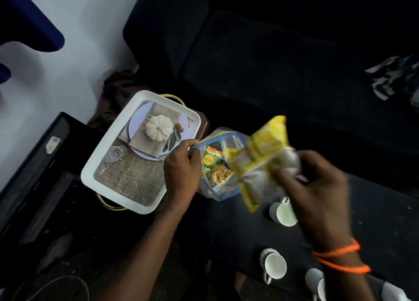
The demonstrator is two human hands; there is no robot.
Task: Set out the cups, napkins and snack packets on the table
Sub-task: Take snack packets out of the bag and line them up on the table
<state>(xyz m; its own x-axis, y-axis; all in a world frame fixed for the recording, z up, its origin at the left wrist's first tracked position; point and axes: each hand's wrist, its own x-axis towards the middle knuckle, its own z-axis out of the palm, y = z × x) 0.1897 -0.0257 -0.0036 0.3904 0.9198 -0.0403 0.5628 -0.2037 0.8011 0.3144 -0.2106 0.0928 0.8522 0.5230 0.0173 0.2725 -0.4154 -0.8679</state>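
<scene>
My left hand (pixel 179 164) pinches the blue rim of a clear zip bag (pixel 221 164) and holds it open; green and yellow snack packets (pixel 214 164) lie inside it. My right hand (pixel 317 187), blurred, grips a yellow snack packet (pixel 265 151) lifted just above and to the right of the bag. White cups stand on the dark table (pixel 226 228): one (pixel 283 214) under my right hand, another (pixel 273 265) nearer me, and a third (pixel 315 280) at the bottom right, partly behind my wrist.
A white tray (pixel 90 171) with a printed pumpkin picture and gold handles sits left of the bag. A dark sofa (pixel 272 62) fills the back, with a patterned cloth (pixel 390 78) on it. A black unit (pixel 34 169) stands at the left.
</scene>
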